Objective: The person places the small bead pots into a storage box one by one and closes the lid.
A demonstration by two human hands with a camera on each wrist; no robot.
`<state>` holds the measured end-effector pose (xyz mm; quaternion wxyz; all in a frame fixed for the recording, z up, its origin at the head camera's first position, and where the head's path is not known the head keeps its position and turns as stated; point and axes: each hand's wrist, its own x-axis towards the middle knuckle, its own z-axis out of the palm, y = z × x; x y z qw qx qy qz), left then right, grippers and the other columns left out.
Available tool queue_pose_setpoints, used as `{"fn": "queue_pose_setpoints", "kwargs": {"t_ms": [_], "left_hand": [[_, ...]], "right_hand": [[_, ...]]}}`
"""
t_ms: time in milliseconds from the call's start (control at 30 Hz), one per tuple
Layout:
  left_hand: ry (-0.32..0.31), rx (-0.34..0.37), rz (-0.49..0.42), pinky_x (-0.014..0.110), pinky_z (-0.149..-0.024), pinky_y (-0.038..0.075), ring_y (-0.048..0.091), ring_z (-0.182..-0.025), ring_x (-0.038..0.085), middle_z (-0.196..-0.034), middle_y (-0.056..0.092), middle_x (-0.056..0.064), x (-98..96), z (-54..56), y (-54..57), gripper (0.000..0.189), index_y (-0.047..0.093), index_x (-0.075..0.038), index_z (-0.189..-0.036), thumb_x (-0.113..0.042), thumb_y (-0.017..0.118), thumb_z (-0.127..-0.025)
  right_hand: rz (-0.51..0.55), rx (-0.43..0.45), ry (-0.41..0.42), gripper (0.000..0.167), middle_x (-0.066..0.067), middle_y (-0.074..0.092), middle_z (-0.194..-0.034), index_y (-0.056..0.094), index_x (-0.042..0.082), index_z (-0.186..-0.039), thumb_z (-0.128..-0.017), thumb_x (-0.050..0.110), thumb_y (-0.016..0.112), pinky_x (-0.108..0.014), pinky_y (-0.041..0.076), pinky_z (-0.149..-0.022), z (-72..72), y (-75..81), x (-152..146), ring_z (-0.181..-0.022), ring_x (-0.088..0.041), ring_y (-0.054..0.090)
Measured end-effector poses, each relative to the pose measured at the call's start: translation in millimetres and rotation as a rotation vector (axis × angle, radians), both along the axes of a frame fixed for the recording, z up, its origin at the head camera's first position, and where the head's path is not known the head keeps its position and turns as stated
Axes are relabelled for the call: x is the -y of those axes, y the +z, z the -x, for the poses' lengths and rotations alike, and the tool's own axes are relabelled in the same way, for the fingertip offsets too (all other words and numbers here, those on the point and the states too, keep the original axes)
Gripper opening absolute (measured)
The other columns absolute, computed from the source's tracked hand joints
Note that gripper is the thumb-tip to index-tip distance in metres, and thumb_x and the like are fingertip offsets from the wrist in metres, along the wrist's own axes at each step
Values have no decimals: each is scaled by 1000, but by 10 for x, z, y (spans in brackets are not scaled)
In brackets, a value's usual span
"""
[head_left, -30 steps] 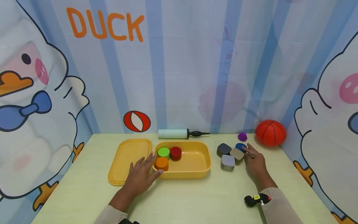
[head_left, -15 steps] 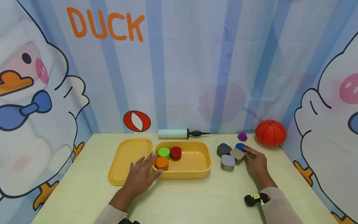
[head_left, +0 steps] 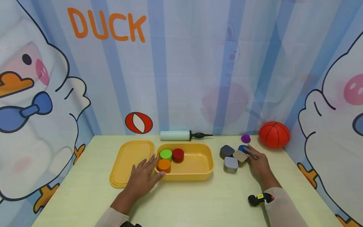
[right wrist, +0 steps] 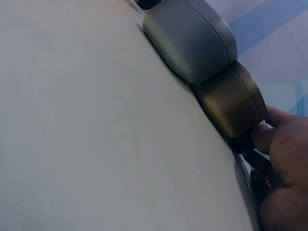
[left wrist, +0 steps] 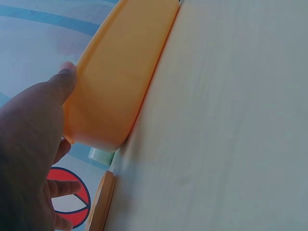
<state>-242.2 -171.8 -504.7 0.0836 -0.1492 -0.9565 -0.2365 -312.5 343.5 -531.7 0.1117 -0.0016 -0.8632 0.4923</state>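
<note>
A yellow plastic box [head_left: 185, 177] stands mid-table, holding green [head_left: 166, 154], red [head_left: 178, 155] and orange [head_left: 164, 165] round blocks at its left end. My left hand [head_left: 142, 179] rests at its left end with fingers spread, the thumb along the near rim. My right hand [head_left: 258, 162] reaches behind the tan block [head_left: 240, 156] and pinches a small blue round block [head_left: 243, 148], partly covered by the fingers. Close by sit a dark grey block [head_left: 227, 151] and a light grey block [head_left: 231, 164]. In the right wrist view the tan block [right wrist: 231, 101] hides most of the grip.
A flat yellow lid [head_left: 131, 164] lies left of the box. Behind it is a pale hand pump [head_left: 175, 135] with a black nozzle. At the back right are a small purple thing [head_left: 245, 138] and a red ball [head_left: 274, 135], near the printed curtain [head_left: 187, 78].
My right hand's fingers have shifted slightly at the blue round block, which sits a touch further left. The left hand and the box have stayed in place.
</note>
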Motion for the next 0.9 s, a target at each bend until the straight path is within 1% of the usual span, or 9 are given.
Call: {"fn": "queue_pose_setpoints", "kwargs": {"t_ms": [133, 233, 400, 533, 667, 733, 833, 867, 900], "left_hand": [[-1, 1, 0, 89, -122, 19, 42, -160, 47, -177, 39, 2, 3, 2, -4, 77, 42, -26, -170, -67, 56, -106], [-2, -5, 1, 89, -122, 19, 42, -160, 47, -177, 40, 2, 5, 6, -5, 77, 42, -25, -170, -66, 57, -106], [-1, -12, 3, 89, -122, 20, 43, -160, 47, -177, 40, 2, 9, 10, -10, 76, 43, -25, -170, -66, 56, -107], [-2, -3, 0, 89, -122, 20, 42, -160, 47, -177, 39, 1, 7, 7, -8, 77, 43, -26, -170, -67, 56, -106], [0, 4, 0, 89, -122, 20, 41, -160, 48, -177, 38, 1, 4, -2, 1, 77, 42, -26, -170, -67, 56, -106], [1, 6, -3, 89, -122, 20, 41, -160, 48, -178, 38, 1, 3, -6, 7, 77, 42, -25, -170, -67, 56, -106], [2, 9, -6, 88, -123, 20, 41, -161, 48, -177, 39, 1, -4, -7, 16, 77, 43, -25, -170, -67, 57, -106], [2, 10, -8, 88, -123, 20, 41, -161, 48, -177, 39, 1, -6, -8, 18, 77, 43, -25, -170, -67, 57, -106], [2, 11, -8, 88, -123, 20, 41, -161, 48, -177, 39, 1, -8, -13, 22, 77, 43, -25, -170, -67, 57, -106]], "right_hand": [[-57, 8, -25, 42, -27, 45, -168, 63, 1, -151, -109, 1, 62, -63, 29, -132, -6, 8, 3, -161, -51, 38], [-71, 15, -40, 42, -28, 47, -166, 63, 3, -151, -109, 2, 63, -64, 31, -132, -5, 12, -2, -159, -52, 41], [-56, 12, -63, 41, -28, 49, -165, 64, 4, -150, -109, 5, 65, -63, 32, -132, -8, 14, -13, -158, -51, 42], [7, 21, -121, 41, -25, 49, -168, 65, 7, -150, -109, 9, 67, -63, 30, -133, -36, 26, 2, -161, -49, 40], [65, -28, -163, 40, -22, 51, -168, 68, 8, -148, -108, 9, 69, -62, 31, -133, -47, 31, 16, -160, -47, 42], [85, -63, -169, 39, -22, 53, -166, 70, 7, -146, -107, 10, 70, -61, 31, -133, -49, 33, 19, -159, -46, 44], [99, -84, -176, 39, -22, 52, -167, 70, 7, -146, -107, 13, 72, -61, 34, -132, -57, 40, 28, -160, -45, 43], [98, -89, -187, 39, -21, 53, -167, 70, 8, -146, -107, 13, 72, -57, 38, -131, -65, 44, 38, -160, -43, 43], [89, -101, -201, 39, -20, 54, -166, 71, 8, -145, -106, 14, 73, -51, 43, -128, -71, 49, 46, -160, -42, 45]]}}
